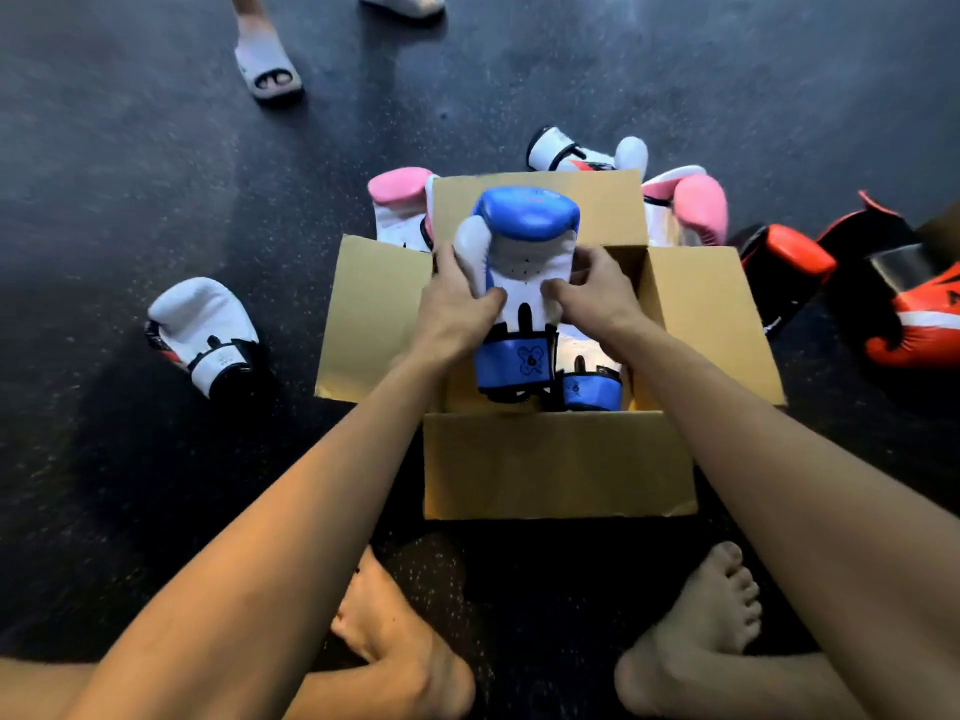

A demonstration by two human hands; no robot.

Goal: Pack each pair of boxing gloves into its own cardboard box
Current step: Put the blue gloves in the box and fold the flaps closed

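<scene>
An open cardboard box [558, 467] stands on the dark floor in front of me, all its flaps spread outward. My left hand [460, 309] and my right hand [597, 291] grip a blue and white boxing glove [524, 241] from both sides, palm side up, over the box opening. Its blue cuff points toward me. The cuff of a second blue and white glove [589, 384] shows inside the box at the near right, mostly hidden under the held glove and my right wrist.
Around the box lie a white and black glove [208, 330] at the left, pink and white gloves [402, 205] [688, 205] behind, a white glove [582, 150] at the back, red and black gloves [914, 314] at the right. Another person's sandalled feet [267, 70] stand beyond. My bare feet are below.
</scene>
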